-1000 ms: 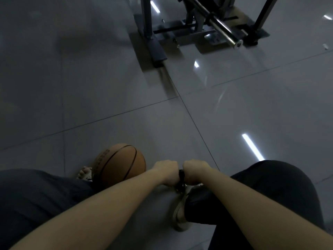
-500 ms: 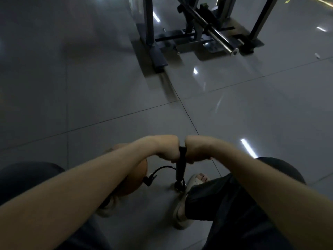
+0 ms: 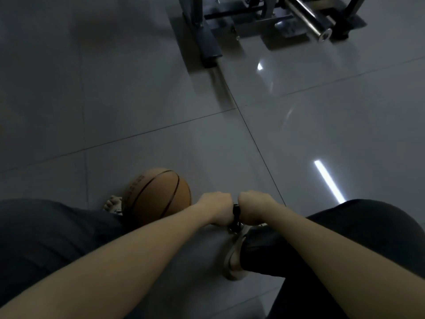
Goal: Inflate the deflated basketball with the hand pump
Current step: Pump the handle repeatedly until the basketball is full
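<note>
Both fists are clenched around the pump (image 3: 236,215) handle, left hand (image 3: 216,208) and right hand (image 3: 253,207) side by side. Only a bit of black pump shows between and under them. The ball (image 3: 158,194) sits on the tile floor (image 3: 138,100) just left of the hands, right by the left toes (image 3: 112,202). The right sandal (image 3: 234,256) is beside the pump's base. There's a metal rack (image 3: 207,42) at the far end.

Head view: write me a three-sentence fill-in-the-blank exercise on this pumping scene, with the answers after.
1. The left hand and the right hand both grip the handle of the black ____.
2. The basketball rests on the tiled floor to the ____ of both hands.
3. A steel bar lies at the top ____ of the view.
Missing words: pump; left; right.
</note>
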### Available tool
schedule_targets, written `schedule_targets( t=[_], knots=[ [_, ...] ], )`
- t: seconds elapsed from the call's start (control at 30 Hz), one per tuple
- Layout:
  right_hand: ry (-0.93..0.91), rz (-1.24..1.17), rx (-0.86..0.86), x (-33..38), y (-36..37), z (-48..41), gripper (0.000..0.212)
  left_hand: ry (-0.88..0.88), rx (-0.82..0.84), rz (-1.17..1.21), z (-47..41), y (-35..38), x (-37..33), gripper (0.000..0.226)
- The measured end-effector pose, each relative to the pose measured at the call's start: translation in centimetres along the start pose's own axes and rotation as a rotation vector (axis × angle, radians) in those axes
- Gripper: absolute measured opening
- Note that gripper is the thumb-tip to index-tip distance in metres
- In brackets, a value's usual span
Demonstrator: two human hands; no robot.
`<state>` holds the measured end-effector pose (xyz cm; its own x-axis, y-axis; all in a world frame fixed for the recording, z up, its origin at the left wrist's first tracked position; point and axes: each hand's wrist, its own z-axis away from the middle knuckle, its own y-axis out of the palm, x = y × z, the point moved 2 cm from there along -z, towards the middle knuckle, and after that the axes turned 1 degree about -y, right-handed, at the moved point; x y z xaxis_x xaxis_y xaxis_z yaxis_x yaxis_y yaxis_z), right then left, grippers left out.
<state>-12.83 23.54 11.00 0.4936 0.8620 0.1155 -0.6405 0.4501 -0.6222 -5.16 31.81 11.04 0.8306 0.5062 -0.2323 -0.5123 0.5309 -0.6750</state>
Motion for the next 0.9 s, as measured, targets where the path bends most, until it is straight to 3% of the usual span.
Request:
schedule_targets(
  t=[0.3, 0.37, 0.43, 0.6, 0.77, 0.9],
  knots=[
    [0.016, -0.011, 0.035, 0.6, -1.7, 2.6, 0.009, -0.025, -0.023, 0.040, 1.5, -1.0, -0.8, 0.016],
    [0.020, -0.038, 0.077, 1.1, -4.5, 3.4, 0.016, -0.028, -0.013, 0.066, 2.4, -3.3, -0.4, 0.018],
    [0.010, -0.087, 0.086, 1.3, -8.0, 4.6, 0.008, -0.011, 0.004, 0.099, 3.6, -6.5, -0.1, 0.015],
    [-0.006, -0.165, -0.007, 1.5, -15.1, 8.9, 0.007, 0.004, -0.021, 0.190, 7.3, -14.6, 0.2, 0.012],
    [0.029, -0.082, 0.012, 1.8, -8.8, 7.4, 0.013, 0.006, 0.047, 0.081, 6.2, -9.0, -1.0, 0.012],
    [0.027, 0.007, -0.089, 1.1, -5.0, 5.2, 0.018, 0.005, -0.067, 0.033, 4.4, -5.2, -1.0, 0.017]
  ],
)
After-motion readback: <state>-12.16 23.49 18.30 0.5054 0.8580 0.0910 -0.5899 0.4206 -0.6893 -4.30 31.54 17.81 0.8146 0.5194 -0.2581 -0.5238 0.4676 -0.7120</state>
